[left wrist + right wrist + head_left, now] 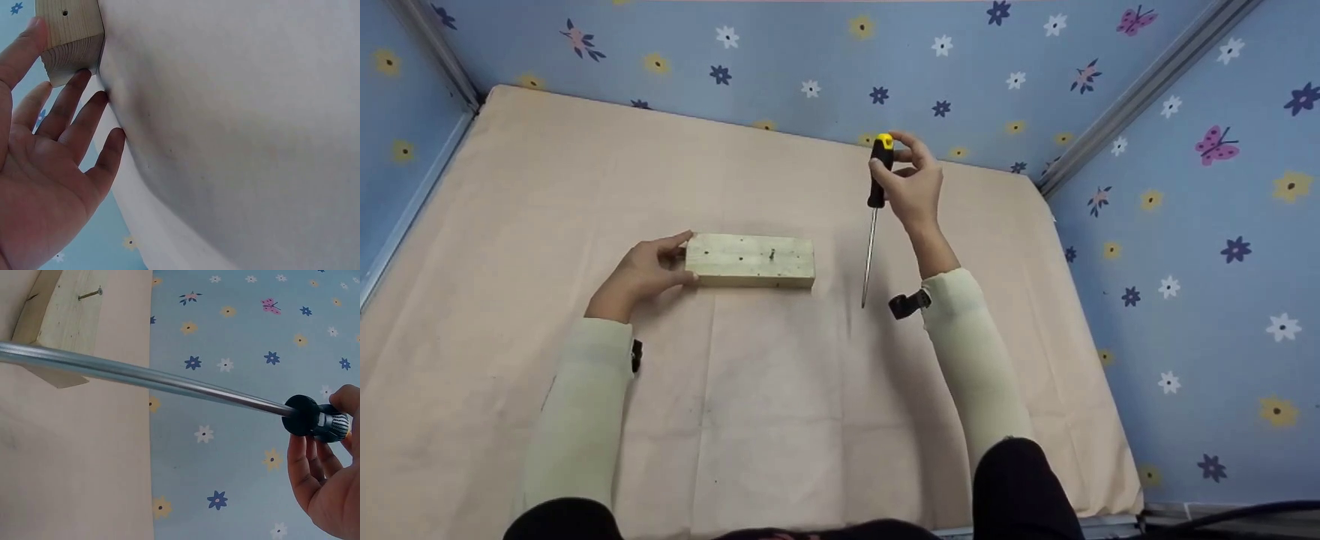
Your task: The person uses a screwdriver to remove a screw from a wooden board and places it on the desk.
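Observation:
A pale wooden block (750,259) lies on the cloth in the head view, with several small holes in its top. Out of that top sticks a screw (90,294), its head raised well above the wood. My left hand (641,274) grips the block's left end, thumb on the near side and index finger on the far side. To the right, my right hand (915,191) holds a screwdriver (880,176) by its black and yellow handle. The long metal shank (169,379) points down toward the cloth, its tip to the right of the block.
A beige cloth (765,390) with fold creases covers the table. Blue flowered panels (810,60) stand behind it and at both sides, joined by grey metal posts (1147,90). A dark cable (1245,511) runs along the bottom right.

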### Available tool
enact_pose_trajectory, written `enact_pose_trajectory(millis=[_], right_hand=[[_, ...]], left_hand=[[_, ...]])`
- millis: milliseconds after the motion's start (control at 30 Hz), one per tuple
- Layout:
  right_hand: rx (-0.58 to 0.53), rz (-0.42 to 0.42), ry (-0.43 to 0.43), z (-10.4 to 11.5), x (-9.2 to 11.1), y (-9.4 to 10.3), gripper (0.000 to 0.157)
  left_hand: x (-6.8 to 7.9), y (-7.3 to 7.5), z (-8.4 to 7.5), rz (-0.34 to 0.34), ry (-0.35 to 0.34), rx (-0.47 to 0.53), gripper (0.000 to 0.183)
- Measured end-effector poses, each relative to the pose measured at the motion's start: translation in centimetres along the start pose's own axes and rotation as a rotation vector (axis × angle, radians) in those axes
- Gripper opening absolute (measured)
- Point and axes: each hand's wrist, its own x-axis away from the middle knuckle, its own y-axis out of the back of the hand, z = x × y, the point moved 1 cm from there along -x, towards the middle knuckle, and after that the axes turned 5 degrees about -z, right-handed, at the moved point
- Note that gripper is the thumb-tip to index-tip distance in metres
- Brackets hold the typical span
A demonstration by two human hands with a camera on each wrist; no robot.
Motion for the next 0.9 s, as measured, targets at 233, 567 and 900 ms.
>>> enact_pose_trajectory(millis=[233, 567, 900], right_hand=[[0.060, 0.007, -0.003, -2.0, -0.1, 0.4, 0.044], [0.131, 0.008, -0.028, -4.0, -0.2, 1.1, 0.043], [0.212, 0.004, -0.054, -6.3, 0.1, 1.8, 0.042]], left_hand=[[0.0, 0.1, 0.0, 0.003, 0.004, 0.003, 0.082], [-0.2, 0.0, 0.2, 0.007, 0.014, -0.001, 0.083], [-0.2, -0.1, 0.3, -0.004, 0.005, -0.004, 0.082]])
